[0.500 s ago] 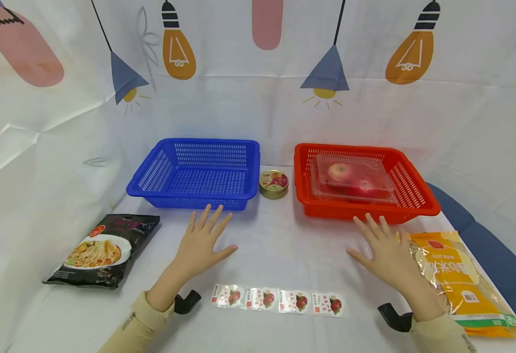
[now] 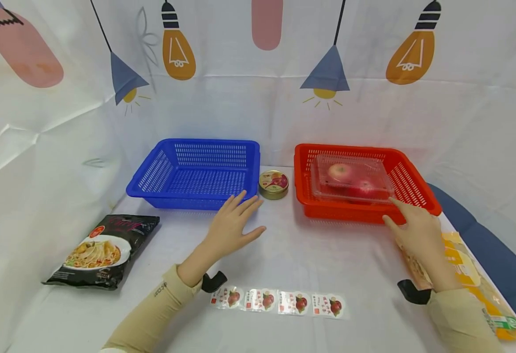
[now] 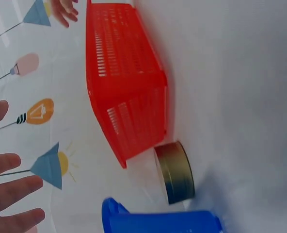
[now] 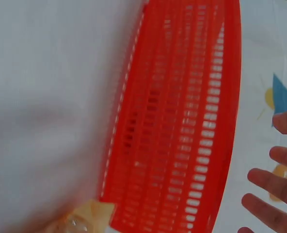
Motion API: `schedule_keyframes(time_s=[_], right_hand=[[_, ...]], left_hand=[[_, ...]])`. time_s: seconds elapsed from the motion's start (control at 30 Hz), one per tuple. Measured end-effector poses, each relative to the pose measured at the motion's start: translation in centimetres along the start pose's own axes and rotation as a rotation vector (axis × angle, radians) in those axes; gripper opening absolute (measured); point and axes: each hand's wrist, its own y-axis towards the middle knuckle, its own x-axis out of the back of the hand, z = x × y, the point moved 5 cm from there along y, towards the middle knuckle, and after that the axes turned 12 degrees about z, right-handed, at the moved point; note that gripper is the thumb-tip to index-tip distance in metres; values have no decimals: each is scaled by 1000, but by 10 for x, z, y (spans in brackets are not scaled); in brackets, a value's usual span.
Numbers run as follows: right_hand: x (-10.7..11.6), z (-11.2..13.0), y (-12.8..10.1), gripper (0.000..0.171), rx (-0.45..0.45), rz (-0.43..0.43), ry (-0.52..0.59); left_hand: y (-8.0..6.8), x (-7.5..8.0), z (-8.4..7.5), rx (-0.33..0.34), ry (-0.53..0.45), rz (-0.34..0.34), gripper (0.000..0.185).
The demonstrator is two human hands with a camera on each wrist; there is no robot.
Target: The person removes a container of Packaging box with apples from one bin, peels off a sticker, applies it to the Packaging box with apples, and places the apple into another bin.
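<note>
My left hand (image 2: 233, 226) hovers in front of the blue basket's (image 2: 191, 203) right corner with its fingers spread, holding nothing. Close to its fingertips stands a round gold tin (image 2: 273, 185), between the two baskets. My right hand (image 2: 418, 234) reaches to the near right side of the red basket (image 2: 341, 212), fingers extended and nothing held. Inside that basket lies a clear plastic box (image 2: 352, 177) with apples (image 2: 340, 171) in it. The right wrist view shows the right fingers (image 4: 274, 187) apart, beyond the basket's rim.
A black noodle packet (image 2: 103, 250) lies at the left. Partly behind my right forearm is a yellow food bag (image 2: 465, 267). Several apple-printed stickers (image 2: 268, 300) lie in a row at the front. A white patterned cloth (image 2: 258, 113) hangs behind.
My left hand has moved right and slightly forward, toward the tin. The right hand has shifted right and forward to the red basket's near right side. The objects have stayed in place.
</note>
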Motion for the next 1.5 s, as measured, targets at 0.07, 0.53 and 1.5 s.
schedule_keyframes(time_s=[0.07,0.53,1.5], right_hand=[[6,-10,4,54,-30,-23,-20],[16,-91,23,63,-322,-23,131],[-12,-101,23,72,-447,-25,383]], left_hand=[[10,-2,-5,-12,-17,3,59],[88,-29,-35,-22,-181,152,51],[204,-90,-36,317,-846,329,49]])
